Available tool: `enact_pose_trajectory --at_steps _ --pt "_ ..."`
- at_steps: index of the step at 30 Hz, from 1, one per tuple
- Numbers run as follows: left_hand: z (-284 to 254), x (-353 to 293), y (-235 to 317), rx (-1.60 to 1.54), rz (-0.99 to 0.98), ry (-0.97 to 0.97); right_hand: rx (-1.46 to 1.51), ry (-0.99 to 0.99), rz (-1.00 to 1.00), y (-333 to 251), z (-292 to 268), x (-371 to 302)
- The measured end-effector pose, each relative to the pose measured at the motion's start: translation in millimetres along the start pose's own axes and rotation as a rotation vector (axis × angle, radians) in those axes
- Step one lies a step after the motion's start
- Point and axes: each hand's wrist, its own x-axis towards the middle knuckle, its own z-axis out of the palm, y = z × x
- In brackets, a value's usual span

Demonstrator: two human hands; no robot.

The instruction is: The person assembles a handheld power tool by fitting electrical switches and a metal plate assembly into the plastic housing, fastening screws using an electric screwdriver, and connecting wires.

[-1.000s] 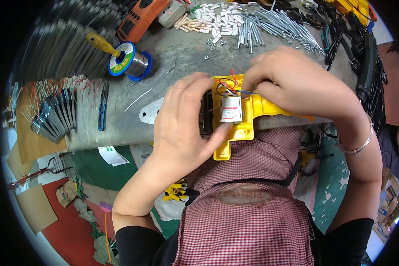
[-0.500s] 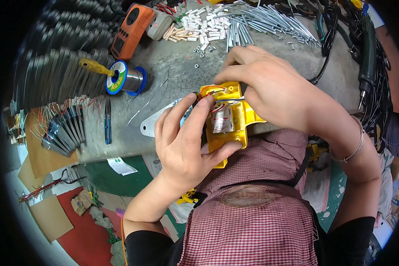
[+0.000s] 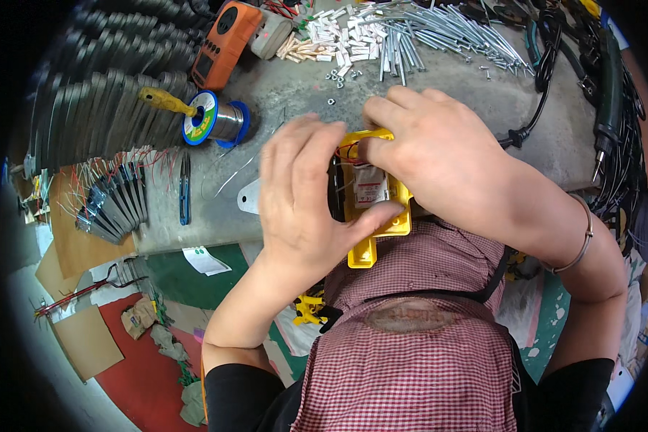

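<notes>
Between my hands is an open yellow plastic housing (image 3: 363, 253), held over the bench's near edge above my lap. Inside it lies a white wrapped rectangular part (image 3: 369, 189) with red print, and thin red wires (image 3: 348, 151) run above it. My left hand (image 3: 299, 194) grips the housing from the left, its thumb across the lower part and its fingers along a black part on the left side. My right hand (image 3: 439, 147) is closed over the upper right end, fingers bent down at the wires; its fingertips are partly hidden. A grey metal plate (image 3: 248, 196) shows beside my left hand.
A solder spool (image 3: 227, 122) with a yellow-handled tool and an orange meter (image 3: 227, 43) stand at the left. White sleeves (image 3: 338, 36), long screws (image 3: 461, 32) and nuts (image 3: 331, 101) lie at the back. A soldering iron (image 3: 606, 108) hangs at the right; blue-handled tweezers (image 3: 185, 189) lie left.
My right fingers have come down onto the wires at the housing's upper end. My left fingers have lifted off the wires and straightened along the left side. The view has shifted slightly.
</notes>
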Motion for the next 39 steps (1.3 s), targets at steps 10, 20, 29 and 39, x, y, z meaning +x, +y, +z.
enact_pose_trajectory --at_steps 10,20,29,39 --pt "-11.2 9.2 15.9 0.111 0.042 -0.204 0.271 0.193 0.107 4.5 -10.9 -11.4" --pt "-1.9 -0.7 24.3 0.157 0.05 -0.148 0.066 0.282 0.254 14.8 -48.3 -73.3" --pt "16.6 -1.5 26.3 0.193 0.04 -0.035 -0.092 0.14 0.345 52.8 -34.2 -103.8" --pt "6.6 -13.2 38.4 0.319 0.006 -0.135 0.273 0.011 0.062 11.6 -71.6 -101.7"
